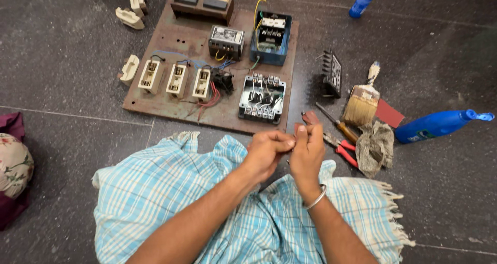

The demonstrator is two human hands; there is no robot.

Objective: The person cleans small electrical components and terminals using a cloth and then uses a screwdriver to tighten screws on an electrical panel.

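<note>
L hand & R hand meet over the blue checked cloth on the lap, fingers pinched narrow round sth tiny, too small to tell. Just beyond on the floor: red-handled pliers, screwdriver, rag, paintbrush. Farther: rusty metal board w/ fuse holders, switchgear.

My arms are bare, a thin silver metal bangle circles my right wrist, and a light-blue checked cotton cloth covers my lap.

Bare floor left of the rusty board; right side crowded: pliers, brush, rag, probably screwdriver.
</note>
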